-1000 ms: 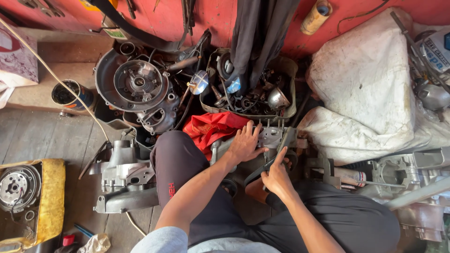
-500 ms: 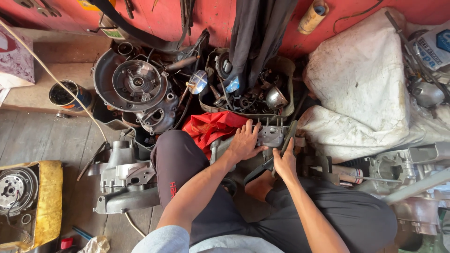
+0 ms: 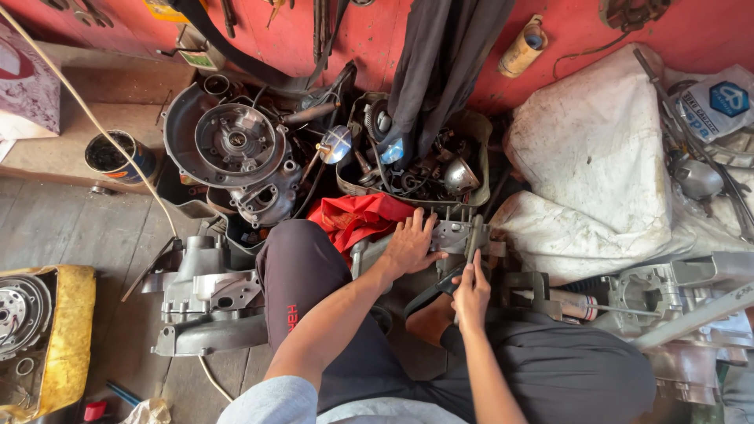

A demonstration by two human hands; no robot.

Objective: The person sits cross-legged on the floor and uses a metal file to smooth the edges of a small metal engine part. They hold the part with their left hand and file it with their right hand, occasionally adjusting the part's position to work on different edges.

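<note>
Seated on the plank floor [image 3: 71,228], the person lays the left hand [image 3: 410,245] flat, fingers spread, on the small grey metal engine part [image 3: 455,234] between the knees, apparently to steady it. The right hand [image 3: 471,289] is closed around a slim dark tool handle [image 3: 473,235] standing against that part. Beyond lie a crumpled red rag [image 3: 357,216] and a crate of metal spares [image 3: 424,169].
</note>
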